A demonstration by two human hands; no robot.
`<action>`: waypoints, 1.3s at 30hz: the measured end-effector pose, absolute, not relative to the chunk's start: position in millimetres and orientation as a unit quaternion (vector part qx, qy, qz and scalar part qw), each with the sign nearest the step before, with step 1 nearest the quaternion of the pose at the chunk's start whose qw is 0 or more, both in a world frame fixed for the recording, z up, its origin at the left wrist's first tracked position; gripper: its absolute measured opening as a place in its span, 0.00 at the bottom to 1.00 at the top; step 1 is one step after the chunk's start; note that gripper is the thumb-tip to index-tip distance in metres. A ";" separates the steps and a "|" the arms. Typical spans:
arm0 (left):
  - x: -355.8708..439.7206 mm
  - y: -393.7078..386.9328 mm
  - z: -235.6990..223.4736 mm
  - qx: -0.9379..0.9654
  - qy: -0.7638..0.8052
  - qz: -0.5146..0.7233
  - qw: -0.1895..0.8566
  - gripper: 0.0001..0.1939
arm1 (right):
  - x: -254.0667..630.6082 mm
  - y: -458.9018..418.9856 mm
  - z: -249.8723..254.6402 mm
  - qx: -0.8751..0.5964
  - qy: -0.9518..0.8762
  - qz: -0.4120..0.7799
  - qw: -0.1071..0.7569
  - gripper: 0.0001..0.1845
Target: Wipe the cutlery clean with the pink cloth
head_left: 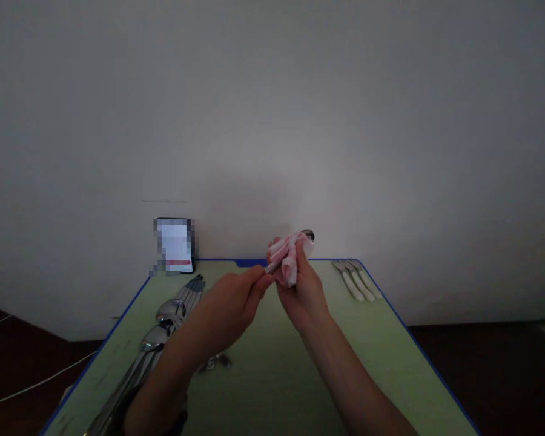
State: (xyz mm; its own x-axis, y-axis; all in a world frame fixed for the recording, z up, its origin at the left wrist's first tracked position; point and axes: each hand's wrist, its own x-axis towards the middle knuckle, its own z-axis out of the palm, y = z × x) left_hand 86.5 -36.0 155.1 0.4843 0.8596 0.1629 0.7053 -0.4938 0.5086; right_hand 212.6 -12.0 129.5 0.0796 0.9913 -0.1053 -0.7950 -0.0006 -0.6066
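Observation:
My left hand (pixel 236 306) pinches the handle end of a metal spoon (pixel 307 235) above the middle of the green table (pixel 390 363). My right hand (pixel 303 287) is closed around a pink and white cloth (pixel 287 257) that is wrapped over the spoon near its bowl. Only the spoon's bowl tip shows past the cloth. Both hands are raised off the table top.
Several metal spoons and forks (pixel 172 315) lie in a row at the table's left. Three white-handled utensils (pixel 356 280) lie at the far right. A phone-like device (pixel 175 245) leans against the wall at the back left. A white cable (pixel 31 384) runs over the dark floor.

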 end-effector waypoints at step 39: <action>67.3 -27.8 152.9 0.873 0.287 0.174 0.354 0.14 | 198.8 -30.4 136.7 -0.333 -0.318 0.543 0.702 0.20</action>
